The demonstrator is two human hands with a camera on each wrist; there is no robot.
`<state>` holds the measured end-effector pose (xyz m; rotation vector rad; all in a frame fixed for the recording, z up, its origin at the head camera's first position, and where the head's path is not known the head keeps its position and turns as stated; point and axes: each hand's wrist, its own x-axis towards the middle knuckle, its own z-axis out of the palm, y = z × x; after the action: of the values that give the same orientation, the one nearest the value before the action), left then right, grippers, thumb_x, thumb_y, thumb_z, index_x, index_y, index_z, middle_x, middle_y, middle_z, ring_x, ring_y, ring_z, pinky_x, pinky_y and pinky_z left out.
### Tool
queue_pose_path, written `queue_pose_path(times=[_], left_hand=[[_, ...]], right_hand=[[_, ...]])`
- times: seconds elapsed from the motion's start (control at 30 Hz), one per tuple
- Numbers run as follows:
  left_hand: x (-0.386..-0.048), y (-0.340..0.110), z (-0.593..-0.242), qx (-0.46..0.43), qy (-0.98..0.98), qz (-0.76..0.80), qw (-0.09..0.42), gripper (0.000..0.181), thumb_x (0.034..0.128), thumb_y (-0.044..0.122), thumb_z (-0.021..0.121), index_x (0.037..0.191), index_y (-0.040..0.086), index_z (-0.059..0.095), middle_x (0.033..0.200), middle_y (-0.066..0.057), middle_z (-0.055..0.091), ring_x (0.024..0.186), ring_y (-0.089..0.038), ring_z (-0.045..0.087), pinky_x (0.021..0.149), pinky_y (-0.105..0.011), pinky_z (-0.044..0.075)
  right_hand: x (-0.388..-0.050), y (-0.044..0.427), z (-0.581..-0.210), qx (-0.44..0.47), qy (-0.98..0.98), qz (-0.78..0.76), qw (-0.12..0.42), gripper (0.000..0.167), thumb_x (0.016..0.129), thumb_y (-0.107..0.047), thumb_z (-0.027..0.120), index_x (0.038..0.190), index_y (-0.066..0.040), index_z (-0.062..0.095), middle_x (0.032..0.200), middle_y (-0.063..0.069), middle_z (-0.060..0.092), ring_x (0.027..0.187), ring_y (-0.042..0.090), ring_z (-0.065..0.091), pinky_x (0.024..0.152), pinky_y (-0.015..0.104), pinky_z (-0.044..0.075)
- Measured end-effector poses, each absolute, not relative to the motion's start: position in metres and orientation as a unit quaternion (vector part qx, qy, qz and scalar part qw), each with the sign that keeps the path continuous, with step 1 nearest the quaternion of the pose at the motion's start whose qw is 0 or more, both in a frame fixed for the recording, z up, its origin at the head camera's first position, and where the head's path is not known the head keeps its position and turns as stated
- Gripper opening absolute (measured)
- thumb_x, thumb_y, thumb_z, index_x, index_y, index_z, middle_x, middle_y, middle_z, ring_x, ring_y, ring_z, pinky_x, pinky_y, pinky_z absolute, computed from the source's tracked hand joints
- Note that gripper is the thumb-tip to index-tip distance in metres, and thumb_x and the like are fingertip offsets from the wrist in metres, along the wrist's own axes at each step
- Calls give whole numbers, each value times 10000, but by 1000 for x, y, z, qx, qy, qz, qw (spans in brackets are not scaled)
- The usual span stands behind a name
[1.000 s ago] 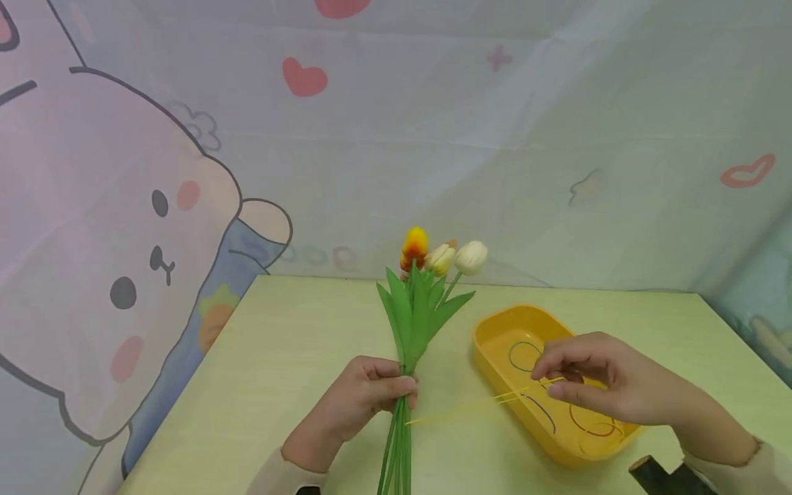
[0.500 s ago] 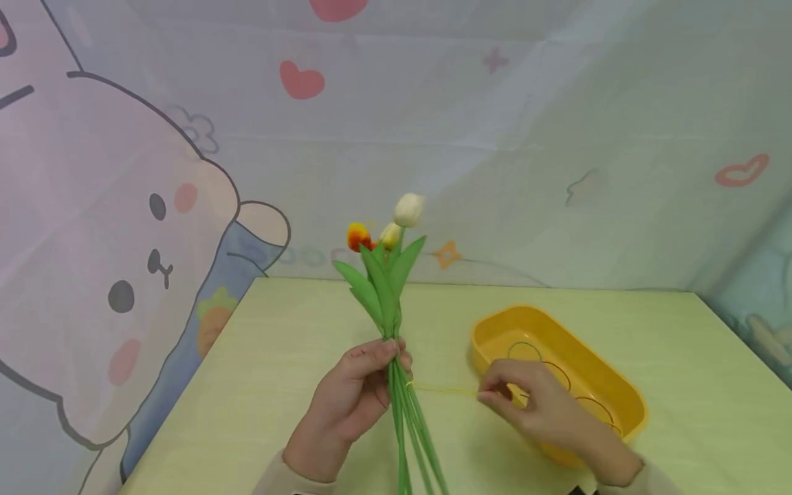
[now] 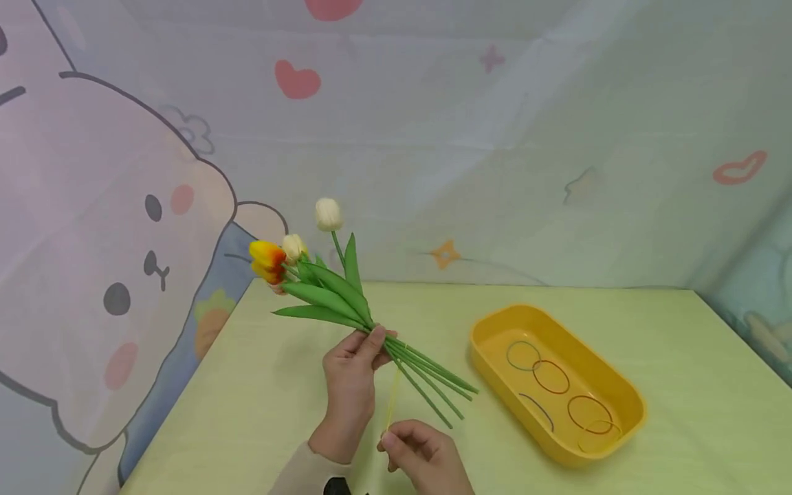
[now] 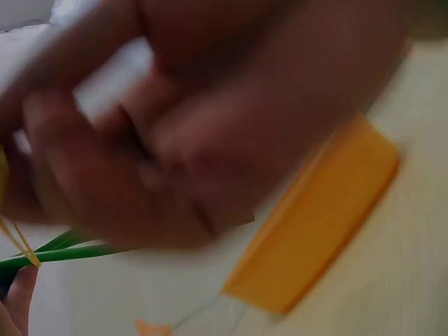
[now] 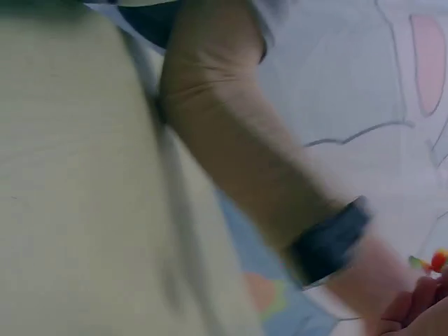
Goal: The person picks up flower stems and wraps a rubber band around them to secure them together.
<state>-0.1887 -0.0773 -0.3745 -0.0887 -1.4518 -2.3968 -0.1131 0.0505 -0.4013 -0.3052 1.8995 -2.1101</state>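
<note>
My left hand (image 3: 353,392) holds a bunch of tulips by its green stems (image 3: 427,371), just below the leaves (image 3: 334,292). The bunch tilts, with white tulips (image 3: 328,214) and a yellow-orange tulip (image 3: 267,256) at upper left and the stem ends at lower right. A thin yellow rubber band (image 3: 392,399) loops the stems and stretches down to my right hand (image 3: 427,454), which pinches its other end between thumb and fingers. In the left wrist view, the band (image 4: 31,257) crosses the stems beside fingertips; a large blurred hand hides much of that view.
To the right on the pale table (image 3: 674,357) stands a yellow tray (image 3: 510,395). Several coloured rubber bands lie in it, including a red one (image 3: 551,377) and a green one (image 3: 523,355). A printed cloth (image 3: 433,137) hangs behind the table.
The bunch has swung from upright to leaning left, its stem ends now pointing right. My right hand has moved from over the tray to below the stems, drawing the yellow rubber band down.
</note>
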Motion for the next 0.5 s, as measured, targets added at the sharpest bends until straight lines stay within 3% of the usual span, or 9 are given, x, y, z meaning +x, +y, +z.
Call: queue_pose_path(times=[0.1,0.2,0.27,0.37,0.43,0.5], left_hand=[[-198,-82,-387,-72,-565,-783,249,178,891,8,662,885,-169,659,759,-38,714,667,-106,685,669,-289,587],[-202,-87,-391,-88,-597,-754,261,186,881,-8,667,905,-192,649,749,-15,710,662,-81,678,641,-268,583],[-202,-88,-389,-98,-617,-745,234,170,883,-19,660,915,-186,656,730,28,704,647,-63,666,621,-246,575],[-197,-89,-381,-144,-638,-738,167,204,897,-9,643,948,-206,643,711,102,688,634,-40,646,600,-216,558],[-192,-88,-374,-189,-632,-743,111,248,908,21,639,962,-220,628,709,108,683,635,-35,631,592,-200,543],[-185,-88,-367,-231,-602,-762,51,241,919,75,644,962,-162,657,721,92,683,649,-37,615,599,-192,531]], right_hand=[[-111,62,-379,-157,670,-714,127,313,951,-187,613,998,122,606,788,-24,593,718,78,560,728,227,484],[-117,85,-354,-261,686,-677,56,134,963,-80,571,974,47,612,825,-11,580,755,96,546,710,230,498],[-127,102,-339,-342,688,-640,-21,61,943,30,553,957,11,610,840,15,584,765,117,537,693,234,502],[-150,126,-322,-423,684,-582,-120,164,899,136,548,936,-15,599,839,37,575,759,135,513,658,222,479],[-168,141,-313,-453,683,-548,-167,174,885,154,560,911,-15,592,813,47,553,738,130,489,632,221,449],[-185,155,-308,-468,694,-506,-210,116,914,77,579,889,-36,587,794,22,541,717,101,472,612,206,422]])
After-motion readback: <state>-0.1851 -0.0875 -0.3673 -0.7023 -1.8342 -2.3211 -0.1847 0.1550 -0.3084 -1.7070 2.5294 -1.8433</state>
